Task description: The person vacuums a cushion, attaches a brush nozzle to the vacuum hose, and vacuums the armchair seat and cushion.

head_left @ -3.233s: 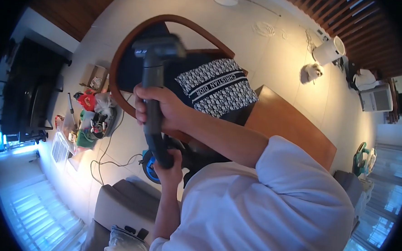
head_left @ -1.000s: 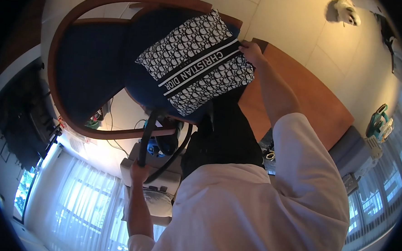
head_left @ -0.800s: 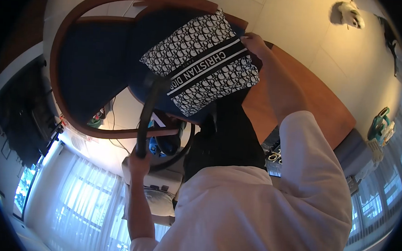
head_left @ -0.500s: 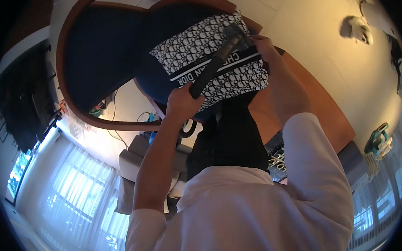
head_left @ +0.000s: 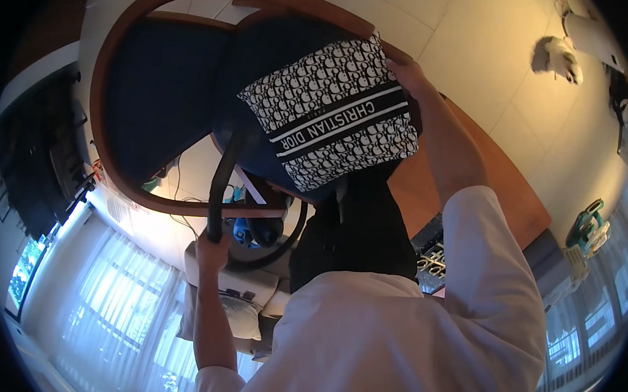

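Black curved plastic tube [head_left: 222, 185] beside black-and-white patterned fabric cushion [head_left: 320, 76].
Left hand [head_left: 212, 252] clamps the tube near the seat's left edge; the cushion lies on the dark-blue upholstered seat [head_left: 265, 41], right hand [head_left: 411, 80] at its upper-right edge, pinching or merely pressing, I can't tell. Judged step: bracing; a tube stroke calls for steady cloth.

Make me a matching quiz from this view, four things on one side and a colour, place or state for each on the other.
1. Left hand
2. Cushion
3. Chair padding
4. Small fluffy animal

A. Dark blue
B. On the pale floor
C. Gripping a dark tube
D. Black and white, with lettering

Pairs: 1-C, 2-D, 3-A, 4-B
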Tool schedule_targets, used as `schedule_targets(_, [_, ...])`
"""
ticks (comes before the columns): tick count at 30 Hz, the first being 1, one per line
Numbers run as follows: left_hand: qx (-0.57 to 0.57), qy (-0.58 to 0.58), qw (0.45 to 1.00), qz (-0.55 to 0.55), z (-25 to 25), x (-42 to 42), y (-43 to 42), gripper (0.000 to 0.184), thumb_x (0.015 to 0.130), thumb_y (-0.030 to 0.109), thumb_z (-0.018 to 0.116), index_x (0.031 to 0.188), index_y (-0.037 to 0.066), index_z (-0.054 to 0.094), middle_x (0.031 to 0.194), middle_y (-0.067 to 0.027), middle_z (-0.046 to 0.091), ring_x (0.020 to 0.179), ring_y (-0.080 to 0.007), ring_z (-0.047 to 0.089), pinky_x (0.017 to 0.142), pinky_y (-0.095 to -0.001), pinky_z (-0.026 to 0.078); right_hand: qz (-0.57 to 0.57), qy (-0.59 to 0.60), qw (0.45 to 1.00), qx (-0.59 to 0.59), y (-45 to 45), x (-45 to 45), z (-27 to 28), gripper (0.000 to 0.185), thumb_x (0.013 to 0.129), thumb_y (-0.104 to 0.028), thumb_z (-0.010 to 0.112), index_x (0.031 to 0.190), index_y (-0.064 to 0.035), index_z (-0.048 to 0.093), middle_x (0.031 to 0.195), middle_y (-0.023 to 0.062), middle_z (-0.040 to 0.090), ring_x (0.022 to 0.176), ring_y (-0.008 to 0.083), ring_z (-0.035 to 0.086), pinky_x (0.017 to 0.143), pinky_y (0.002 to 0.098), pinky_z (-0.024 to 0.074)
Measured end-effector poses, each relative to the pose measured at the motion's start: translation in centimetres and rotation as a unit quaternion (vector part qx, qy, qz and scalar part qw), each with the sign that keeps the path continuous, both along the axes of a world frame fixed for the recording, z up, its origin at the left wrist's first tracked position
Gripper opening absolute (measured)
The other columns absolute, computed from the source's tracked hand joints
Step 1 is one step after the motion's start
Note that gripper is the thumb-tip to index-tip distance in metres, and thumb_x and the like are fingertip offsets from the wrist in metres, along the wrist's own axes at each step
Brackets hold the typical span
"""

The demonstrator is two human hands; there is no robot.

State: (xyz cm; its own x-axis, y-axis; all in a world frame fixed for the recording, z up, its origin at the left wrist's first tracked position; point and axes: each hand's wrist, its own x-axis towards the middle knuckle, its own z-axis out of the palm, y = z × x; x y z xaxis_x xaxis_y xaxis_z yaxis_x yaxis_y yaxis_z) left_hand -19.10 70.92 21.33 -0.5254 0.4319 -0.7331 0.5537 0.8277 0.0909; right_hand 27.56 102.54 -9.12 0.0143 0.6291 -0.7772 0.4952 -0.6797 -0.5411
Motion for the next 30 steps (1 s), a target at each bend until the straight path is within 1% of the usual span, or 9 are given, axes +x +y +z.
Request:
schedule_targets(1, [-0.055,-0.013,0.998,0.017,-0.8,0.8,2.4,0.034,0.075,0.025,0.073,0.1,0.002,0.069,0.085,-0.0188,0.07,0.085,-0.0348,0.07,0.074,-0.0437,0.052,-0.034,0.032,0.998,0.043,0.4,-1.1,-0.8,0.05,0.093,-0.032,0.067,0.135,-0.0046,0.059,0.124,0.0215,0.066,0.115,0.0295,0.063,0.098,0.0386,0.0485])
schedule_targets(8, [0.055,-0.137,0.977,-0.155,-4.0,13.0,19.6,0.041,0.076,0.029,0.072,0.107,0.003,0.068,0.091,-0.0234,0.071,0.092,-0.0405,0.069,0.081,-0.0457,0.054,-0.049,0.036,0.997,0.045,1.6,-3.5,-0.9,0.041,0.094,-0.03,0.068,0.124,-0.0028,0.067,0.113,0.0174,0.07,0.104,0.0232,0.066,0.091,0.0379,0.0513])
schedule_targets(10, [0.054,-0.19,0.966,-0.164,-4.4,13.2,21.1,0.041,0.076,0.029,0.072,0.107,0.002,0.068,0.09,-0.0241,0.07,0.092,-0.0414,0.068,0.081,-0.0461,0.054,-0.157,0.235,0.959,0.034,0.8,-2.0,-2.4,0.035,0.094,-0.024,0.068,0.121,-0.0008,0.068,0.106,0.0139,0.07,0.098,0.0202,0.067,0.085,0.0351,0.0535])
schedule_targets(14, [0.048,-0.156,0.973,-0.163,-8.7,6.8,17.0,0.041,0.076,0.029,0.072,0.107,0.002,0.068,0.089,-0.0235,0.071,0.09,-0.0402,0.07,0.08,-0.0454,0.054,-0.235,0.345,0.909,0.008,1.1,-2.9,2.2,0.029,0.095,-0.014,0.067,0.119,0.0017,0.067,0.097,0.0089,0.07,0.088,0.0159,0.067,0.077,0.0296,0.0548])
schedule_targets(18, [0.047,-0.072,0.994,-0.069,-10.5,-0.5,9.5,0.029,0.077,0.024,0.067,0.093,0.001,0.068,0.072,-0.0139,0.068,0.071,-0.0253,0.069,0.068,-0.0399,0.053,-0.174,0.263,0.948,0.048,0.7,-2.2,0.6,0.029,0.097,-0.01,0.062,0.123,0.0023,0.061,0.106,0.0103,0.069,0.092,0.0169,0.066,0.084,0.0316,0.0551])
schedule_targets(20, [-0.034,-0.058,0.997,-0.027,-9.4,-2.9,7.4,0.035,0.076,0.029,0.069,0.095,0.0,0.069,0.078,-0.0186,0.07,0.077,-0.0336,0.071,0.071,-0.0445,0.053,-0.198,0.241,0.949,0.052,1.5,-2.5,1.9,0.027,0.095,-0.013,0.066,0.117,0.004,0.063,0.101,0.0096,0.07,0.087,0.016,0.066,0.078,0.0306,0.0548])
schedule_targets(23, [-0.009,0.024,1.0,0.002,-8.8,-6.4,1.3,0.028,0.078,0.027,0.068,0.088,0.001,0.07,0.07,-0.0142,0.069,0.069,-0.0282,0.07,0.067,-0.0421,0.053,-0.162,0.187,0.967,0.064,1.3,-2.7,3.6,0.03,0.096,-0.016,0.066,0.117,0.0049,0.062,0.102,0.0109,0.069,0.087,0.0169,0.066,0.079,0.0307,0.0543])
schedule_targets(28, [0.034,0.005,0.995,0.097,-6.0,-7.4,-6.5,0.026,0.079,0.026,0.068,0.083,0.0,0.068,0.064,-0.0116,0.066,0.061,-0.025,0.067,0.062,-0.0394,0.052,-0.028,0.12,0.976,0.178,-2.5,-1.5,12.0,0.04,0.095,-0.016,0.067,0.128,0.0044,0.057,0.118,0.0155,0.065,0.108,0.0212,0.06,0.098,0.0345,0.0468])
schedule_targets(30, [0.073,-0.025,0.98,0.183,-5.2,-4.7,-6.5,0.028,0.079,0.026,0.068,0.082,-0.001,0.068,0.064,-0.0113,0.067,0.063,-0.0232,0.067,0.063,-0.0381,0.052,-0.066,0.242,0.951,0.18,-6.4,-1.1,17.0,0.045,0.094,-0.015,0.066,0.133,0.0029,0.052,0.129,0.015,0.06,0.119,0.0221,0.054,0.103,0.0367,0.0423])
